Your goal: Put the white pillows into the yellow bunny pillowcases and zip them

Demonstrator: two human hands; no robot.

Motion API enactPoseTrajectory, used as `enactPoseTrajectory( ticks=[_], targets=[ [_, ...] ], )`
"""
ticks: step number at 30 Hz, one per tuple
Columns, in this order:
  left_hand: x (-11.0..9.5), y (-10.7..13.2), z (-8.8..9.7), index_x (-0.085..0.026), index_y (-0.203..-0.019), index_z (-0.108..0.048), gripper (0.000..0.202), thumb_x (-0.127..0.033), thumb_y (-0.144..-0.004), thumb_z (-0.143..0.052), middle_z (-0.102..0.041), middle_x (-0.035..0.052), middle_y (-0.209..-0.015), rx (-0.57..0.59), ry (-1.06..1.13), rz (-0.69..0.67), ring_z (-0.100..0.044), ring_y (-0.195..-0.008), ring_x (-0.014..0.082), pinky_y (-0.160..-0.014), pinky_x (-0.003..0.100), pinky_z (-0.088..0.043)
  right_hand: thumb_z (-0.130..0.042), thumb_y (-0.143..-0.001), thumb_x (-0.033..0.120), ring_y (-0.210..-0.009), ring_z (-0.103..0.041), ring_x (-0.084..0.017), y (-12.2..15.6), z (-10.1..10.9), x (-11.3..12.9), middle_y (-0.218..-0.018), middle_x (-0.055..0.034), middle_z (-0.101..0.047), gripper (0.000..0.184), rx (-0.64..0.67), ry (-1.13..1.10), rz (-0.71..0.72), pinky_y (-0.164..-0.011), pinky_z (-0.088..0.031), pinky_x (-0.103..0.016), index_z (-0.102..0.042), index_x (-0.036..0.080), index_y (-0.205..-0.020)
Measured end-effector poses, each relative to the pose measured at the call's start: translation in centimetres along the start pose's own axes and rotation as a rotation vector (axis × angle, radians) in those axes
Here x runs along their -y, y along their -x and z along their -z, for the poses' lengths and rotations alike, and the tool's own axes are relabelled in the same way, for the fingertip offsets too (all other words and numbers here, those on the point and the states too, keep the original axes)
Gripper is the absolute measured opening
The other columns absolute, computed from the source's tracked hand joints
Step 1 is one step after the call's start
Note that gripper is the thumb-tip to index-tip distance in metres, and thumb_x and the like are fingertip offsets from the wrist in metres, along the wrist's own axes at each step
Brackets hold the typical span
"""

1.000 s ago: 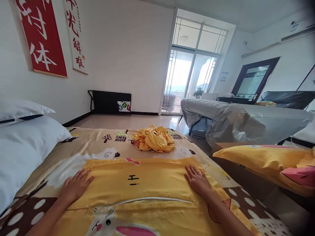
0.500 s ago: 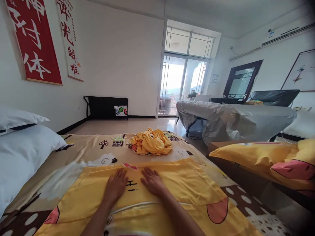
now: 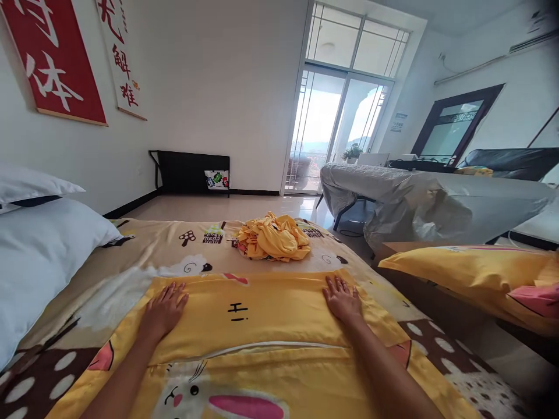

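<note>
A yellow pillowcase [image 3: 279,305] with "Hi" lettering and a rabbit print lies flat before me, a long slit across its middle. On its far left part rests my left hand [image 3: 163,308], palm down with the fingers spread. My right hand [image 3: 343,298] presses flat near the far right corner, its fingers also spread. Neither hand holds anything. Just beyond the pillowcase, a crumpled heap of yellow cloth [image 3: 275,237] sits on the patterned bedsheet [image 3: 144,247].
White pillows [image 3: 56,250] are stacked at the left. To the right, a stuffed yellow pillow [image 3: 458,270] lies above a cardboard box [image 3: 393,250]. Farther back stands a plastic-covered table [image 3: 393,192]. A black folded frame [image 3: 187,173] leans against the far wall.
My hands have slid apart from the middle of the pillowcase, the left one leftward and the right one rightward. The camera view has tilted slightly down.
</note>
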State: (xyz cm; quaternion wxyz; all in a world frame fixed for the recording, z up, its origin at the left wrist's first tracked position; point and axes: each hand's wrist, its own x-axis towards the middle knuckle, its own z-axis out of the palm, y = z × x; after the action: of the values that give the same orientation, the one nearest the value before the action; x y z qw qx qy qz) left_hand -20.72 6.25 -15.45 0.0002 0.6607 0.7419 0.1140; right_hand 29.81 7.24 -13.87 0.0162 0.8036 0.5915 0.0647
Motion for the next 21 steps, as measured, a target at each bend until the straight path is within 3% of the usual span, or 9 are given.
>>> enactPoseTrajectory(
  ticks=[2, 5, 9, 12, 15, 17, 21],
  targets=[
    [0.0, 0.1, 0.8, -0.017, -0.138, -0.044, 0.055, -0.039, -0.091, -0.028, -0.037, 0.0112, -0.148, -0.016, 0.027, -0.018, -0.034, -0.137, 0.0253, -0.111, 0.049, -0.026, -0.028, -0.094, 0.025, -0.141, -0.023, -0.028, 1.1, 1.3, 1.4, -0.151, -0.0178, -0.025, 0.054, -0.036, 0.000, 0.045, -0.114, -0.007, -0.051, -0.033, 0.008, -0.144],
    [-0.4, 0.2, 2.2, -0.014, -0.130, -0.053, 0.051, -0.034, -0.091, -0.027, -0.044, 0.0118, -0.143, -0.047, 0.073, -0.089, -0.037, -0.135, 0.0236, -0.110, 0.047, -0.029, -0.029, -0.092, 0.018, -0.142, -0.021, -0.021, 4.3, 3.7, 4.8, -0.152, -0.0128, -0.027, 0.051, -0.075, -0.028, 0.242, -0.117, -0.005, -0.038, -0.040, 0.008, -0.141],
    [-3.8, 1.4, 3.2, -0.016, -0.127, -0.056, 0.048, -0.036, -0.090, -0.033, -0.050, 0.0105, -0.139, -0.063, 0.138, -0.277, -0.042, -0.132, 0.0225, -0.110, 0.042, -0.031, -0.026, -0.096, 0.045, -0.140, -0.026, -0.021, 11.2, 5.7, 10.9, -0.150, -0.0089, -0.031, 0.055, 0.037, -0.346, 0.708, -0.115, -0.020, -0.041, -0.037, 0.019, -0.143],
    [-7.7, 3.7, 2.6, -0.023, -0.133, -0.050, 0.047, -0.038, -0.093, -0.031, -0.048, 0.0064, -0.141, 0.011, 0.227, -0.542, -0.041, -0.133, 0.0199, -0.109, 0.038, -0.034, -0.033, -0.094, 0.050, -0.141, -0.023, -0.020, 15.7, 6.0, 13.8, -0.152, -0.0041, -0.029, 0.056, 0.174, -0.499, 0.923, -0.115, -0.020, -0.043, -0.031, 0.027, -0.146],
    [-10.1, 5.7, 1.7, -0.028, -0.139, -0.042, 0.048, -0.043, -0.094, -0.030, -0.038, 0.0045, -0.148, 0.205, 0.271, -0.749, -0.032, -0.138, 0.0206, -0.112, 0.042, -0.028, -0.040, -0.093, 0.043, -0.142, -0.020, -0.021, 17.9, 5.8, 13.9, -0.153, -0.0041, -0.026, 0.057, 0.200, -0.513, 0.957, -0.116, -0.016, -0.045, -0.028, 0.028, -0.147],
    [-10.3, 6.2, 1.4, -0.032, -0.141, -0.038, 0.050, -0.047, -0.094, -0.029, -0.033, 0.0031, -0.151, 0.286, 0.268, -0.758, -0.027, -0.141, 0.0203, -0.114, 0.044, -0.023, -0.040, -0.093, 0.038, -0.142, -0.022, -0.021, 18.2, 5.8, 12.8, -0.152, -0.0050, -0.027, 0.056, 0.192, -0.497, 0.961, -0.116, -0.017, -0.045, -0.029, 0.026, -0.147],
    [-9.9, 6.2, 2.1, -0.031, -0.141, -0.037, 0.052, -0.050, -0.094, -0.029, -0.031, 0.0042, -0.152, 0.318, 0.241, -0.714, -0.025, -0.141, 0.0207, -0.114, 0.045, -0.022, -0.040, -0.093, 0.031, -0.139, -0.030, -0.021, 18.2, 5.3, 10.3, -0.149, -0.0049, -0.036, 0.050, 0.127, -0.497, 0.975, -0.115, -0.023, -0.042, -0.038, 0.025, -0.143]
  ],
)
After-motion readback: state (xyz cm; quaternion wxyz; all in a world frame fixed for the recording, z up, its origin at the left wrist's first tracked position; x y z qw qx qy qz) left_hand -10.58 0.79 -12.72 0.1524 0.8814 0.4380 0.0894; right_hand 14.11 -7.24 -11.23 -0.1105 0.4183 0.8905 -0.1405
